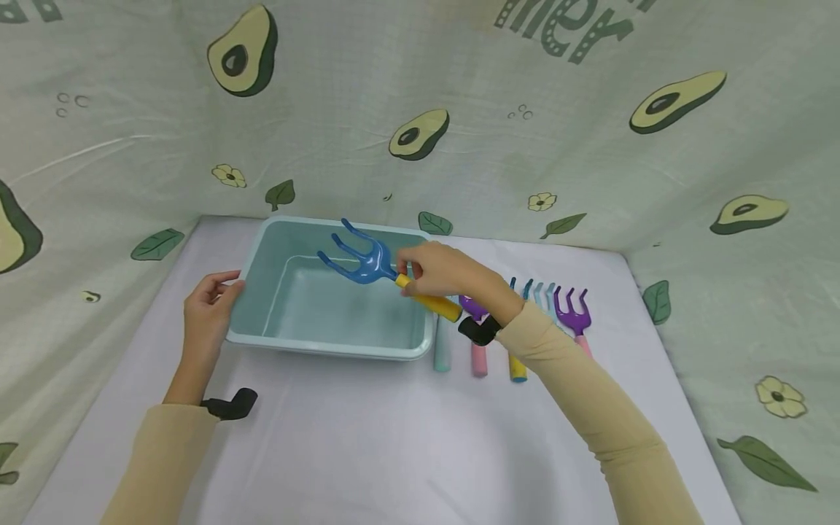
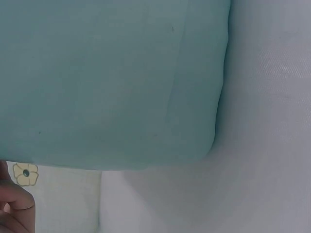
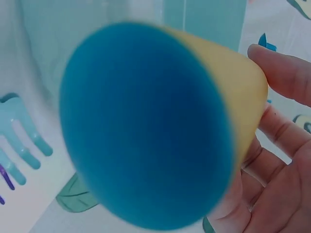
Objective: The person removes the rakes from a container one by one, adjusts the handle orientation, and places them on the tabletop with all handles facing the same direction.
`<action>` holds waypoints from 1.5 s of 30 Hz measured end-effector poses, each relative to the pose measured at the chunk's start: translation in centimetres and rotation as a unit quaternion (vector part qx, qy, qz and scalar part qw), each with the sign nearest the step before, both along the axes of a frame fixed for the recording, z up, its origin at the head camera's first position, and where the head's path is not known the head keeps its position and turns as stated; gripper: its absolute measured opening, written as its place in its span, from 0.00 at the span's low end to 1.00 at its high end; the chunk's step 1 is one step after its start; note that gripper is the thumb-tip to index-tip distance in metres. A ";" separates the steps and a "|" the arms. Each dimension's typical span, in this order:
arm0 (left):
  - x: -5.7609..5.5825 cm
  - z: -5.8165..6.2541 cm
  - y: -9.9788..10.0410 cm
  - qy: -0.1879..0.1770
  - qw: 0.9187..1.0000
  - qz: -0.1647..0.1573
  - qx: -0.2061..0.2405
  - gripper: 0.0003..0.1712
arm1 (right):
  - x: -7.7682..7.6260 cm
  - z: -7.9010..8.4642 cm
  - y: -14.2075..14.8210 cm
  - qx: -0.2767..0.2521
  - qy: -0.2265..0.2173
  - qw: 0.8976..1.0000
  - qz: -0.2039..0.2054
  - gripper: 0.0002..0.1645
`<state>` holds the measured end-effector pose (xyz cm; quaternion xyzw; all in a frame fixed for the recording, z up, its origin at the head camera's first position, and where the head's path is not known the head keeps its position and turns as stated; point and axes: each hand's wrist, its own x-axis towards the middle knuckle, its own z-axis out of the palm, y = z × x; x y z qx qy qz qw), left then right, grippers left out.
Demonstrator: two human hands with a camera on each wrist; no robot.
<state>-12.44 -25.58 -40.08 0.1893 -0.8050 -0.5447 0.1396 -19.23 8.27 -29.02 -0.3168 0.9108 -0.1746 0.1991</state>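
My right hand (image 1: 440,270) pinches a small hand fork (image 1: 374,264) by its yellow handle, above the right part of a teal plastic basin (image 1: 331,350). The fork's blue tines point up and left over the basin's inside. In the right wrist view, the handle's blue end (image 3: 146,126) fills the middle, with the thumb and fingers of that hand around the yellow grip. At the basin's left rim, my left hand (image 1: 210,306) grips the edge between thumb and curled fingers. The left wrist view shows the basin's outer wall (image 2: 112,87), with part of the hand at lower left.
Several more garden tools lie right of the basin, partly hidden by my right arm. Among them are a purple fork (image 1: 574,317) with a pink handle, a teal handle (image 1: 442,350), a pink handle (image 1: 480,359) and a yellow handle (image 1: 518,368). A white cloth (image 1: 367,445) covers the table.
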 end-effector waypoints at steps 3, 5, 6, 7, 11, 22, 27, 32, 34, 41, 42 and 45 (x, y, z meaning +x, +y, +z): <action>0.1 0.5 0.2 -0.010 1.000 0.006 0.014 0.18 | 0.3 -0.1 1.5 -0.012 0.002 1.000 -0.014 0.15; 0.1 0.5 0.3 -0.013 1.000 0.008 0.009 0.18 | 0.6 -0.1 2.5 -0.017 0.006 0.999 -0.026 0.15; 0.1 0.4 0.3 -0.009 1.000 0.008 0.009 0.18 | 0.8 -0.2 3.0 -0.019 0.006 0.999 -0.034 0.15; 0.0 0.1 0.1 0.002 1.000 0.008 0.022 0.17 | 0.9 -0.3 3.5 -0.021 0.006 0.999 -0.043 0.16; -0.5 -1.4 -0.8 0.013 1.000 -0.004 0.027 0.18 | 1.5 -0.7 5.8 -0.030 0.001 0.996 -0.086 0.16; -1.4 -2.8 -1.8 0.013 0.999 0.000 0.034 0.19 | 2.8 -2.2 11.3 -0.050 -0.006 0.984 -0.171 0.16; -0.9 -1.1 -0.4 -0.019 1.000 0.013 0.020 0.19 | 3.5 -3.2 13.6 -0.049 -0.024 0.977 -0.206 0.16; -0.5 -0.3 0.2 -0.010 1.000 0.007 0.024 0.18 | 4.3 -4.5 16.1 -0.048 -0.039 0.969 -0.240 0.19; -0.2 0.1 0.4 0.004 0.999 0.001 0.033 0.18 | 4.6 -5.0 17.0 -0.045 -0.042 0.964 -0.257 0.20; -0.5 -0.2 0.1 -0.017 1.000 0.006 0.023 0.19 | 5.6 -6.5 20.0 -0.036 -0.044 0.954 -0.295 0.23; -0.7 -0.6 -0.2 -0.017 0.999 0.009 0.027 0.20 | 5.7 -6.7 20.5 -0.034 -0.044 0.952 -0.300 0.23; -1.3 -2.0 -1.1 -0.008 0.999 0.005 0.038 0.20 | 6.3 -7.3 21.8 -0.027 -0.047 0.947 -0.318 0.25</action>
